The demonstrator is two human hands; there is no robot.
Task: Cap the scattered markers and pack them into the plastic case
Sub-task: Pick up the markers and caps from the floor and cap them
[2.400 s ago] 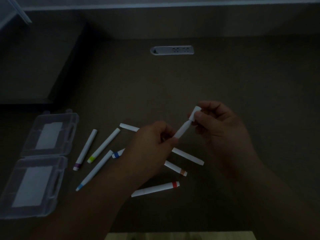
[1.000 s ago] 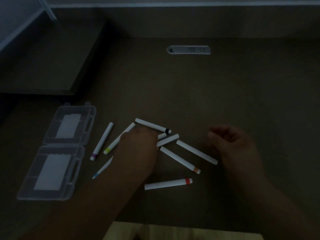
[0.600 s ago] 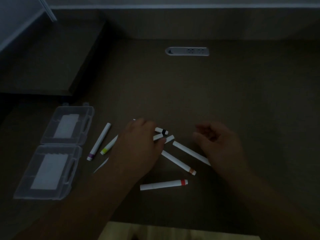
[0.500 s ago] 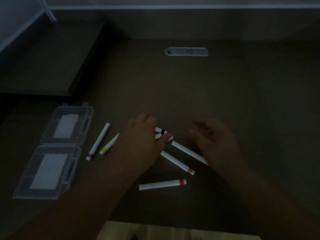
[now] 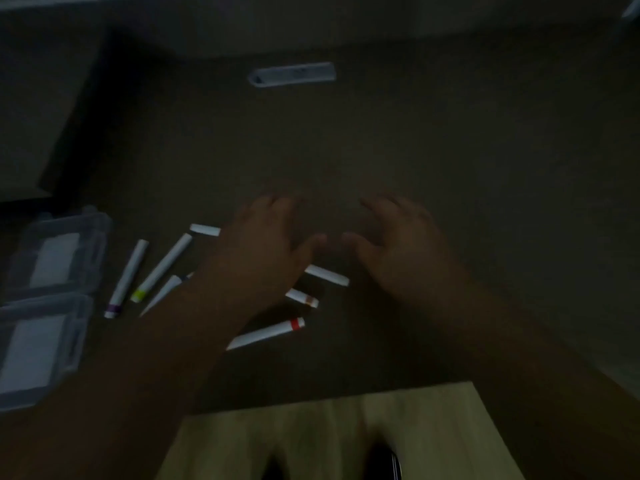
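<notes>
Fingers spread over the scattered markers

Fingers of the left hand (image 5: 263,251) and right hand (image 5: 398,251) are splayed, palms down, holding nothing. Markers lie beneath and left of them: red-banded marker (image 5: 266,333), purple-banded marker (image 5: 126,278). Farther left sits the open plastic case (image 5: 100,237)

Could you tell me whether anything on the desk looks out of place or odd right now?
Nothing looks damaged or spilled. The markers, such as the red-banded marker, lie scattered at mixed angles on the desk, none inside the open plastic case. Dim, blurred image hides finer detail.
</notes>
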